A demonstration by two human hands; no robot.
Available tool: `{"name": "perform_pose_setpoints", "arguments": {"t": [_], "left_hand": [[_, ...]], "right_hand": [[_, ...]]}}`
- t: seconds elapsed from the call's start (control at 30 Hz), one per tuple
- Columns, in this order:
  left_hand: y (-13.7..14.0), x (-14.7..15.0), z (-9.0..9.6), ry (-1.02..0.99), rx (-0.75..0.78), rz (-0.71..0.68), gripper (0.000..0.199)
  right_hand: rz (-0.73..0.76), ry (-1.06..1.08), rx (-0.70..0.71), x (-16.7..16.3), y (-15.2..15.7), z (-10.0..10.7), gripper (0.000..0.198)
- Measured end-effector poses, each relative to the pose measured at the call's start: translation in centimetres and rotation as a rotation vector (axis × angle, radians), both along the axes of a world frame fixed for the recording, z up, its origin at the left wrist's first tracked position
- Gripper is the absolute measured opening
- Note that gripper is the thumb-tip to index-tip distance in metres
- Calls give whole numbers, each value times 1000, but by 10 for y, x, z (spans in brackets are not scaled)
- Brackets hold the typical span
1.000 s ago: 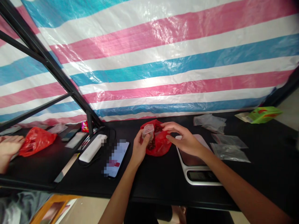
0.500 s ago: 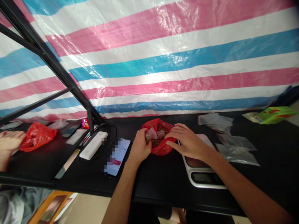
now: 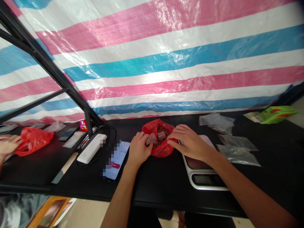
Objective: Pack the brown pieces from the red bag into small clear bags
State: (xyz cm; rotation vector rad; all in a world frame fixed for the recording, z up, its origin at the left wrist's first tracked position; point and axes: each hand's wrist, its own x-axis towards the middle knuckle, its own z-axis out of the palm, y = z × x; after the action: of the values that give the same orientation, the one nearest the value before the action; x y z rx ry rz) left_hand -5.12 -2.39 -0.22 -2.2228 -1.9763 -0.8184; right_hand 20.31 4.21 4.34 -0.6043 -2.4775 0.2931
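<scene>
A red plastic bag (image 3: 163,151) stands with its mouth open on the black table, holding many small brown pellets or beans (image 3: 163,130). Among them lies a small clear plastic cup or tube (image 3: 161,136). My left hand (image 3: 139,148) is closed on a small clear plastic bag (image 3: 151,138) at the left side of the red bag's mouth; its contents are hard to make out. My right hand (image 3: 186,141) pinches the right rim of the red bag. Partly under my right hand and forearm is a white kitchen scale (image 3: 193,180).
Clear plastic bags (image 3: 237,153) lie to the right, near a green packet (image 3: 276,114). Left of me are a lit phone (image 3: 117,160), a white power strip (image 3: 92,148) and a metal frame bar (image 3: 87,122). Another person's hand (image 3: 8,145) touches a second red bag (image 3: 35,139).
The view has shifted slightly. The small clear bag in my left hand now sits lower and closer against my fingers. My right hand stays at the red bag's rim.
</scene>
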Motion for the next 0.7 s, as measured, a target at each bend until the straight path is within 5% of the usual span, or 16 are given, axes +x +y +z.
{"name": "perform_pose_setpoints", "arguments": {"t": [0.2, 0.4, 0.7], "left_hand": [[1, -2, -1, -20, -18, 14, 25], [2, -2, -1, -26, -63, 15, 6], [2, -2, -4, -123, -17, -22, 7]], "right_hand": [[-14, -13, 6, 0, 2, 0, 17], [-10, -27, 16, 0, 1, -1, 19], [-24, -26, 52, 2, 2, 0, 20]]}}
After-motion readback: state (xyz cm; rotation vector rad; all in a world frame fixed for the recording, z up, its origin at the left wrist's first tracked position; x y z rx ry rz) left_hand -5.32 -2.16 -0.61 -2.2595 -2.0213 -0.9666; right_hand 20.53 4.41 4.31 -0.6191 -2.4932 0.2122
